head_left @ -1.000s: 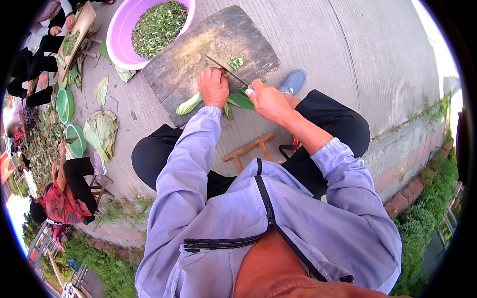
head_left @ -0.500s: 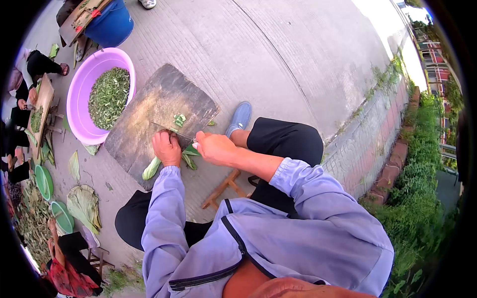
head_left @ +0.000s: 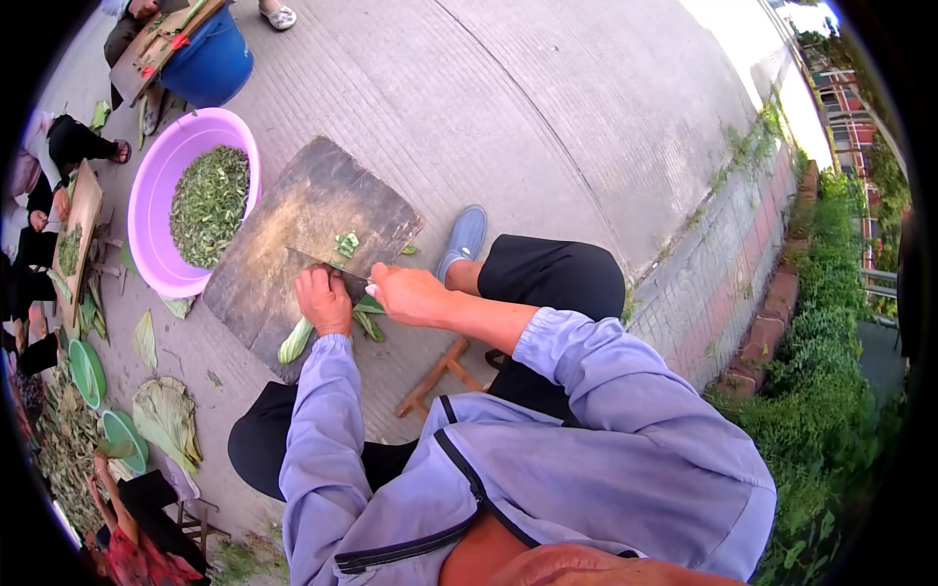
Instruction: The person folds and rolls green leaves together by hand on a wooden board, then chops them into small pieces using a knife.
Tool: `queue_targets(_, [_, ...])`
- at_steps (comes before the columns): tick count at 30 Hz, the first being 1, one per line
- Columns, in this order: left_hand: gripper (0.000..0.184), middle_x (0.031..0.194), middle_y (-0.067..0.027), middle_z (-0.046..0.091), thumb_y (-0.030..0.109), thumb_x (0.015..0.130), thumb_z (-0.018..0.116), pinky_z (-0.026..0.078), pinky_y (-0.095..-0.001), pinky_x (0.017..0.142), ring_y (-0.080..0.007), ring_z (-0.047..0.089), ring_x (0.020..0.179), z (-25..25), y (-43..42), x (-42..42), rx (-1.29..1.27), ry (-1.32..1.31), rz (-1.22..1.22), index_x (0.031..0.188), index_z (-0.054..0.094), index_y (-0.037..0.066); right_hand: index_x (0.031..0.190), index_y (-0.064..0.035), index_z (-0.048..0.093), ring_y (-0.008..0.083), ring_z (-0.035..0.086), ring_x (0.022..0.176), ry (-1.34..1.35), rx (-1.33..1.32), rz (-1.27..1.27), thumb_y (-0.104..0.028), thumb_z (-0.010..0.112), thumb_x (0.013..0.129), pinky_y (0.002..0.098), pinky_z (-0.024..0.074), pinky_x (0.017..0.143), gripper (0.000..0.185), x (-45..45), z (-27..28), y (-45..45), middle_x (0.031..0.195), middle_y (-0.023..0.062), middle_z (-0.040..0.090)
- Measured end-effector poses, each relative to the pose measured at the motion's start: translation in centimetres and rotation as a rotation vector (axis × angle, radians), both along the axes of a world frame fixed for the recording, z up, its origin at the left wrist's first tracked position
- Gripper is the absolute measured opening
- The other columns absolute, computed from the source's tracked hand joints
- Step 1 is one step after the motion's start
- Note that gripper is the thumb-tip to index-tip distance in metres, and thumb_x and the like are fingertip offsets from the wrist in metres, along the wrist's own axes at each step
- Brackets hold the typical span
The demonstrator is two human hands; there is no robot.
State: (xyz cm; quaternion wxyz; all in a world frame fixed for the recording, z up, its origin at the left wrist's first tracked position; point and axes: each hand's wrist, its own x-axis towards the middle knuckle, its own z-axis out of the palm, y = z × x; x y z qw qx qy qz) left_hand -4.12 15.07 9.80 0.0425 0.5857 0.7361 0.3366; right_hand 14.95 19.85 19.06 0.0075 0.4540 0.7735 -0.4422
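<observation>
On a worn wooden cutting board (head_left: 256, 256), my left hand (head_left: 324, 300) is closed over a leafy green vegetable (head_left: 294, 342), whose pale end sticks out below the palm. My right hand (head_left: 408, 295) grips the handle of a knife (head_left: 327, 268). Its blade lies across the vegetable, right in front of my left fingertips. Just beyond the blade are a few chopped green pieces (head_left: 346, 244). Green leaves (head_left: 367, 317) poke out between my hands at the board's near edge. My left fingers partly hide the vegetable.
A purple basin (head_left: 250, 161) of chopped greens touches the board's left side. Beyond it stands a blue bucket (head_left: 210, 68) with a board on top. Other people sit along the left, near green basins (head_left: 86, 374) and loose leaves (head_left: 166, 420). A wooden stool (head_left: 435, 378) is below me.
The knife blade has tilted, showing more of its flat side. Both hands stay at nearly the same place on the board. The whole view has shifted slightly.
</observation>
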Motion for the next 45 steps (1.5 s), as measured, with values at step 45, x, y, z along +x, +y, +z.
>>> queue_targets(45, [0.010, 0.098, -0.0174, 0.061, 0.005, 0.086, 0.066, 0.045, -0.0527, 0.086, -0.0429, 0.057, 0.097, -1.3, -0.3, -0.6, 0.000, -0.048, -0.040, 0.095, 0.061, 0.003, 0.114, 0.0032, 0.054, 0.0536, 0.070, 0.095, 0.027, -0.038, -0.053, -0.034, 0.051, 0.109, 0.0636, 0.0526, 0.083, 0.037, 0.3, 0.8, -1.0, 0.099, 0.0323, 0.072])
